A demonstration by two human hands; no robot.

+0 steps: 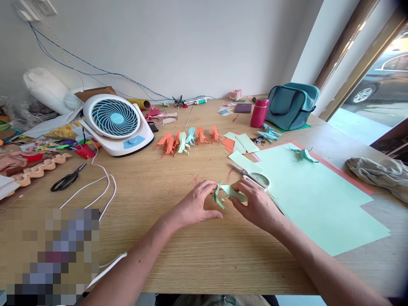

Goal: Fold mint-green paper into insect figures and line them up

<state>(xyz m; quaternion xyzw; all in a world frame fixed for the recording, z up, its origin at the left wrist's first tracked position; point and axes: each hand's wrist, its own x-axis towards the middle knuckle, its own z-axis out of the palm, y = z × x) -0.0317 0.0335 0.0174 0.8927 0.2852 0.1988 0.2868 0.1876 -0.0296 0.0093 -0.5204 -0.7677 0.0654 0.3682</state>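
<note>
A small pale green folded paper figure (227,193) lies between my two hands on the wooden table (178,255). My left hand (195,205) pinches its left end, fingers curled on the tabletop. My right hand (255,203) pinches its right end. Just beyond my right hand lie scissors with pale green handles (253,175). A large pale green paper sheet (312,199) is spread to the right, with one folded green figure (304,154) on it.
A row of orange, green and blue folded figures (188,140) stands mid-table. A white desk fan (116,123) with a white cable (102,187), black scissors (67,179), a pink bottle (259,112), a teal bag (293,106) and a crumpled cloth (379,172) surround the area.
</note>
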